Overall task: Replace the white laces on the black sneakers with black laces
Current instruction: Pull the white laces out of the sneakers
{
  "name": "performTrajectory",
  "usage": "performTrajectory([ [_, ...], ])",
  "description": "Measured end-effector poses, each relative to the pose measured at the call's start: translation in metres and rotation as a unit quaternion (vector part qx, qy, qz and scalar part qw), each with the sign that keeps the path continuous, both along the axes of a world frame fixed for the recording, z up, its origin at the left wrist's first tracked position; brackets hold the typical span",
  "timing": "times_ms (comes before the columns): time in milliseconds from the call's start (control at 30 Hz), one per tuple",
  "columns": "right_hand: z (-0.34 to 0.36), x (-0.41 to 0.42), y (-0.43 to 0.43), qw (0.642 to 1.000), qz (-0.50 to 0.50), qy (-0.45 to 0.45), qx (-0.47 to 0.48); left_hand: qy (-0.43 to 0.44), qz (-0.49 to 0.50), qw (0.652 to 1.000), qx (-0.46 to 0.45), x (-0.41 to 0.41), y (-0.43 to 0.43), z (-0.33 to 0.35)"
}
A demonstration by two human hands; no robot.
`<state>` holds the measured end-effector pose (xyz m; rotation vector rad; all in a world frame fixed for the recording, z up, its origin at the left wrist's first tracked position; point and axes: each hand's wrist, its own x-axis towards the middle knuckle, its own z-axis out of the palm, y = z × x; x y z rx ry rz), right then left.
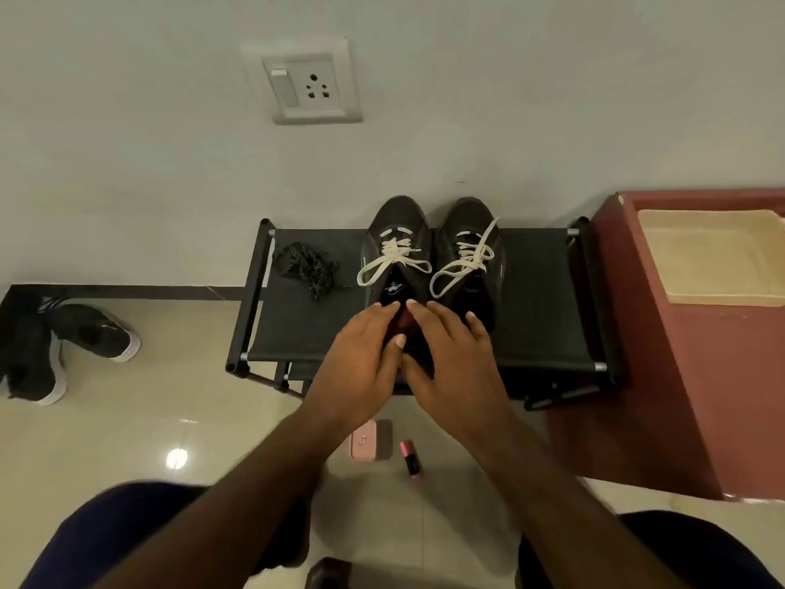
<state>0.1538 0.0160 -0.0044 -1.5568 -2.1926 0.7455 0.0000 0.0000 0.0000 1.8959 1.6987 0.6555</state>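
Two black sneakers stand side by side on a low black rack, toes toward the wall. The left sneaker and the right sneaker each carry tied white laces. A loose bundle of black laces lies on the rack to their left. My left hand and my right hand rest with fingers extended over the heel of the left sneaker, fingertips nearly touching. The heel itself is mostly hidden under my hands.
Another pair of black shoes lies on the tiled floor at far left. A pink case and a pink tube lie on the floor below the rack. A red-brown cabinet with a beige tray stands at right.
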Motion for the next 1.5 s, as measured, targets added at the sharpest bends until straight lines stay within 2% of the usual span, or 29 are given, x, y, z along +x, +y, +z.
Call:
performTrajectory([
  [133, -0.005, -0.01, 0.003, 0.997, 0.018, -0.054, 0.045, 0.004, -0.034, 0.999, 0.005, -0.007, 0.0, -0.014],
  [233, 0.001, -0.015, 0.009, 0.997, 0.018, -0.074, 0.01, -0.01, -0.018, 1.0, 0.017, -0.005, 0.005, -0.011],
  [367, -0.002, -0.015, 0.006, 0.996, 0.004, -0.089, 0.013, -0.037, -0.001, 0.999, 0.024, -0.004, 0.009, -0.012],
  [467, -0.01, -0.014, 0.001, 0.994, 0.003, -0.108, 0.031, -0.094, 0.057, 0.994, 0.002, -0.004, 0.012, -0.011],
  [567, -0.009, -0.014, 0.002, 0.993, 0.0, -0.108, 0.043, -0.129, 0.123, 0.984, 0.019, -0.004, 0.015, -0.01],
  [700, -0.004, -0.016, 0.005, 0.998, -0.022, -0.047, 0.036, -0.146, 0.152, 0.977, 0.012, -0.008, 0.016, -0.009],
  [867, 0.007, -0.016, 0.021, 0.987, -0.105, 0.11, 0.045, -0.155, 0.157, 0.975, 0.005, -0.009, 0.02, -0.002],
  [967, 0.01, -0.022, 0.03, 0.981, -0.127, 0.138, 0.053, -0.163, 0.161, 0.973, 0.029, -0.006, 0.024, 0.001],
  [1133, 0.002, -0.029, 0.034, 0.98, -0.121, 0.151, 0.054, -0.164, 0.194, 0.967, 0.022, -0.003, 0.028, -0.006],
  [1300, 0.004, -0.022, 0.036, 0.978, -0.134, 0.151, 0.048, -0.205, 0.217, 0.954, 0.018, 0.002, 0.034, -0.001],
  [1500, 0.008, -0.01, 0.039, 0.975, -0.173, 0.12, 0.075, -0.136, 0.122, 0.979, 0.085, 0.006, 0.028, -0.007],
])
